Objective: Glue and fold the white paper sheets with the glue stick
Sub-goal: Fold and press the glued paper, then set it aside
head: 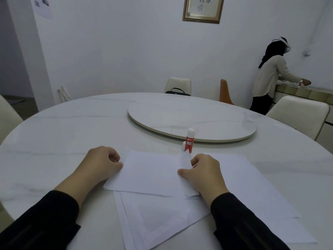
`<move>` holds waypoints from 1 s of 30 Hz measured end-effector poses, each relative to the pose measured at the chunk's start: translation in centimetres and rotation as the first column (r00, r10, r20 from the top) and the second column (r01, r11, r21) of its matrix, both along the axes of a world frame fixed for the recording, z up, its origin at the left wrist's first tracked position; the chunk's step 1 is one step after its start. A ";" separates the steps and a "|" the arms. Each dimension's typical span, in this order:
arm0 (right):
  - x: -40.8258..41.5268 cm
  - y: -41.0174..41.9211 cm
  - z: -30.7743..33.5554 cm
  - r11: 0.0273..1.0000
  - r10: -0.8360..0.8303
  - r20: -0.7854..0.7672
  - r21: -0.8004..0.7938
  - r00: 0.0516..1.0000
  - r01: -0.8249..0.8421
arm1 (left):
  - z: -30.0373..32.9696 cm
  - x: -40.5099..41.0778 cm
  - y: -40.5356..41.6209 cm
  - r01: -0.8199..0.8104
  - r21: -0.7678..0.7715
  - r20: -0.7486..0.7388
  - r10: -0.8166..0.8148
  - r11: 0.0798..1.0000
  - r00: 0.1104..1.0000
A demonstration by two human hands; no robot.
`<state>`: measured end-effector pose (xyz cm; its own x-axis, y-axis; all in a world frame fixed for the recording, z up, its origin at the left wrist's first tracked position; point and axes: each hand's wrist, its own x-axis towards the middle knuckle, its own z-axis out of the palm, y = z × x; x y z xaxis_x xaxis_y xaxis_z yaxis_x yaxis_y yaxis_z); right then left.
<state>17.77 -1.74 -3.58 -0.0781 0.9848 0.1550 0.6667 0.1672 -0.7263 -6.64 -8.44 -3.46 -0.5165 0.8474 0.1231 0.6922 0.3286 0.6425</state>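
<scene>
A folded white sheet (149, 173) lies on top of several loose white sheets (158, 219) on the round marble table (54, 134). My left hand (100, 162) pinches the sheet's left edge with curled fingers. My right hand (203, 171) pinches a raised flap at the sheet's right edge, thumb pressed on the paper. A red and white glue stick (189, 140) stands upright just beyond the sheets, uncapped, with its white cap (183, 144) lying beside it on the left.
A raised round turntable (191, 121) fills the table's middle behind the glue stick. Cream chairs (299, 114) ring the table; one holds a black bag (177, 92). A person (270, 78) stands at a counter at the far right.
</scene>
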 end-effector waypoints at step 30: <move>1.1 -0.7 -0.2 0.843 0.513 0.611 -0.224 0.603 -0.490 | -1.4 3.3 1.0 0.445 -0.427 -0.345 -0.597 0.787 0.724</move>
